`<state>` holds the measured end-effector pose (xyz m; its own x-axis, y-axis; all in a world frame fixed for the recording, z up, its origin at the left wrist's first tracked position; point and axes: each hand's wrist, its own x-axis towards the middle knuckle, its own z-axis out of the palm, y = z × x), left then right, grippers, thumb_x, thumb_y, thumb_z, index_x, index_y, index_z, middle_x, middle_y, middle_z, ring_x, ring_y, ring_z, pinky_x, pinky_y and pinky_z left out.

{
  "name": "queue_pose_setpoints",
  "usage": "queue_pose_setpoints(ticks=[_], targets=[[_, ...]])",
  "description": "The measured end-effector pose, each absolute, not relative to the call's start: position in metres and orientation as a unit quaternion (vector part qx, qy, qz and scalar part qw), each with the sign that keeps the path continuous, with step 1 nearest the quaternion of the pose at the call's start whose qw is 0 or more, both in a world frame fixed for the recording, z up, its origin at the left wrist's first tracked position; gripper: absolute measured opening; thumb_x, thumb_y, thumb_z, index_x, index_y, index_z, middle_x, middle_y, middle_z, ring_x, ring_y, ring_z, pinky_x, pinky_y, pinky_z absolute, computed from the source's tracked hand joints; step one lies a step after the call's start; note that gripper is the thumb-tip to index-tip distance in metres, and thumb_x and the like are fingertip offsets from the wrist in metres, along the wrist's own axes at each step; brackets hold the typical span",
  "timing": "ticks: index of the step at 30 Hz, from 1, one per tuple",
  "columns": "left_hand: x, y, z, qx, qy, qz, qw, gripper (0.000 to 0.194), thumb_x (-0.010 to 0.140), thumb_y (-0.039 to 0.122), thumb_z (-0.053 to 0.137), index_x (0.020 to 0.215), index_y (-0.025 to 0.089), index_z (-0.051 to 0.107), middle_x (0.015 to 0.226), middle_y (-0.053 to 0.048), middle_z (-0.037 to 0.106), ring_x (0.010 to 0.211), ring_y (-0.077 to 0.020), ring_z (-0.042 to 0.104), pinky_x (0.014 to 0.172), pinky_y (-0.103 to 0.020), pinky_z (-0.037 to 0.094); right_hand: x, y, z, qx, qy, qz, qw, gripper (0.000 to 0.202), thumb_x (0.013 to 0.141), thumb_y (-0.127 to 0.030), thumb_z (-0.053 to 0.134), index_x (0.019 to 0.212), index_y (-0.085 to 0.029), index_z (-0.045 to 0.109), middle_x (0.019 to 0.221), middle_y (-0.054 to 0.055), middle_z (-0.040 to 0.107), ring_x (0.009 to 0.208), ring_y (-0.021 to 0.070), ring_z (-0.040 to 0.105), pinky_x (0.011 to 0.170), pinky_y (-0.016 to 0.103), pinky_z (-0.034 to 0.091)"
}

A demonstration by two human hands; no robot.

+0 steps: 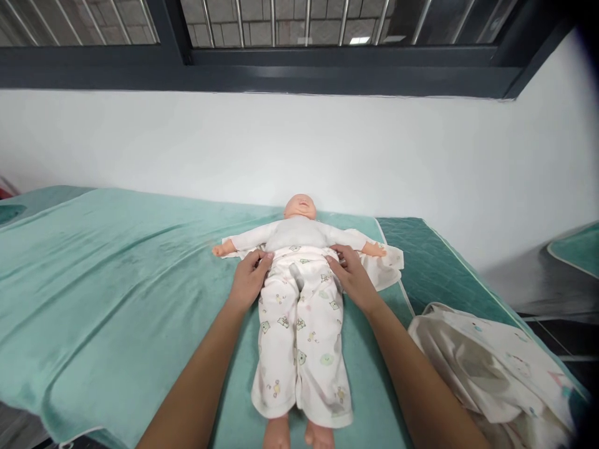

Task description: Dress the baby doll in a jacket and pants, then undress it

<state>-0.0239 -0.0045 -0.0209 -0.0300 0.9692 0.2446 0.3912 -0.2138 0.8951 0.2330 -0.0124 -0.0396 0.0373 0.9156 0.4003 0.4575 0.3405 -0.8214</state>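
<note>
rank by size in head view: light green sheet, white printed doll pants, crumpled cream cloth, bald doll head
Light green sheet
White printed doll pants and crumpled cream cloth, too alike to rank
Bald doll head

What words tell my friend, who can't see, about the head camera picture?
A person's left hand and right hand touch the waist of printed white trousers on a doll lying face-up, arms spread, on green cloth. A crumpled cloth lies at right; behind are a white wall and barred window.

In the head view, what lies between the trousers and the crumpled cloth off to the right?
The person's right forearm and, beneath it, green sheet lie between the trousers and crumpled cloth, as the head view shows.
</note>
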Motion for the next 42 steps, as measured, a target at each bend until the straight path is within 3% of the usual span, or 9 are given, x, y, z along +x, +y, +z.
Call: queue_pose_setpoints(ticks=[2, 6, 14, 21, 25, 29, 34, 39, 42], targets=[[-0.023, -0.006, -0.019, 0.617, 0.546, 0.466, 0.321, 0.037, 0.091, 0.050, 0.054, 0.069, 0.020, 0.051, 0.064, 0.004, 0.044, 0.064, -0.0126, 0.039, 0.061, -0.026, 0.031, 0.233, -0.012, -0.040, -0.515, -0.674, 0.197, 0.492, 0.036, 0.093, -0.051, 0.055, 0.117, -0.026, 0.062, 0.122, 0.008, 0.059, 0.117, 0.0251, 0.051, 0.097, 0.041, 0.045], [-0.023, -0.006, -0.018, 0.610, 0.547, 0.469, 0.330, 0.037, 0.090, 0.050, 0.054, 0.069, 0.020, 0.050, 0.064, 0.005, 0.043, 0.064, -0.0124, 0.038, 0.060, -0.026, 0.030, 0.232, -0.013, -0.036, -0.500, -0.705, 0.172, 0.473, 0.034, 0.097, -0.048, 0.049, 0.120, -0.028, 0.064, 0.127, 0.006, 0.063, 0.127, 0.0256, 0.048, 0.111, 0.046, 0.035], [-0.020, -0.004, -0.018, 0.596, 0.551, 0.476, 0.339, 0.040, 0.090, 0.050, 0.054, 0.066, 0.020, 0.044, 0.062, 0.005, 0.040, 0.063, -0.0120, 0.037, 0.060, -0.025, 0.029, 0.226, -0.009, -0.036, -0.531, -0.687, 0.195, 0.455, 0.041, 0.099, -0.049, 0.045, 0.134, -0.029, 0.054, 0.132, 0.007, 0.060, 0.129, 0.0250, 0.047, 0.112, 0.046, 0.036], [-0.021, -0.005, -0.016, 0.597, 0.555, 0.470, 0.339, 0.040, 0.091, 0.049, 0.054, 0.067, 0.019, 0.044, 0.061, 0.005, 0.039, 0.063, -0.0116, 0.036, 0.059, -0.025, 0.028, 0.224, -0.007, -0.043, -0.510, -0.675, 0.184, 0.501, 0.044, 0.098, -0.048, 0.046, 0.137, -0.026, 0.048, 0.133, 0.010, 0.054, 0.127, 0.0252, 0.048, 0.111, 0.047, 0.038], [-0.021, -0.005, -0.016, 0.600, 0.553, 0.468, 0.339, 0.040, 0.091, 0.049, 0.054, 0.066, 0.020, 0.043, 0.062, 0.005, 0.039, 0.062, -0.0116, 0.036, 0.059, -0.025, 0.028, 0.223, -0.009, -0.039, -0.490, -0.706, 0.151, 0.488, 0.041, 0.102, -0.044, 0.039, 0.135, -0.027, 0.054, 0.143, 0.009, 0.048, 0.135, 0.0241, 0.043, 0.117, 0.045, 0.032], [-0.020, -0.005, -0.016, 0.599, 0.550, 0.472, 0.341, 0.039, 0.091, 0.049, 0.054, 0.067, 0.020, 0.044, 0.063, 0.005, 0.038, 0.063, -0.0117, 0.035, 0.060, -0.025, 0.029, 0.224, -0.008, -0.035, -0.488, -0.718, 0.174, 0.465, 0.040, 0.102, -0.046, 0.038, 0.129, -0.027, 0.061, 0.134, 0.006, 0.061, 0.131, 0.0238, 0.047, 0.116, 0.045, 0.033], [-0.020, -0.005, -0.016, 0.625, 0.528, 0.452, 0.355, 0.036, 0.092, 0.051, 0.052, 0.073, 0.021, 0.048, 0.068, 0.005, 0.042, 0.067, -0.0125, 0.038, 0.062, -0.025, 0.031, 0.226, 0.001, -0.031, -0.510, -0.695, 0.232, 0.450, 0.045, 0.099, -0.054, 0.040, 0.124, -0.027, 0.066, 0.127, 0.006, 0.066, 0.126, 0.0251, 0.050, 0.113, 0.045, 0.036], [-0.020, -0.004, -0.016, 0.626, 0.532, 0.453, 0.347, 0.035, 0.092, 0.050, 0.051, 0.074, 0.020, 0.049, 0.069, 0.004, 0.042, 0.068, -0.0127, 0.039, 0.063, -0.025, 0.031, 0.226, 0.001, -0.034, -0.506, -0.686, 0.258, 0.455, 0.047, 0.099, -0.055, 0.040, 0.128, -0.027, 0.062, 0.134, 0.005, 0.062, 0.132, 0.0233, 0.045, 0.118, 0.044, 0.031], [-0.019, -0.005, -0.015, 0.617, 0.537, 0.457, 0.350, 0.036, 0.092, 0.051, 0.053, 0.073, 0.020, 0.050, 0.067, 0.005, 0.041, 0.065, -0.0124, 0.037, 0.061, -0.025, 0.031, 0.225, -0.002, -0.037, -0.497, -0.659, 0.259, 0.501, 0.044, 0.097, -0.053, 0.047, 0.129, -0.027, 0.061, 0.136, 0.005, 0.059, 0.132, 0.0219, 0.046, 0.117, 0.042, 0.033]])
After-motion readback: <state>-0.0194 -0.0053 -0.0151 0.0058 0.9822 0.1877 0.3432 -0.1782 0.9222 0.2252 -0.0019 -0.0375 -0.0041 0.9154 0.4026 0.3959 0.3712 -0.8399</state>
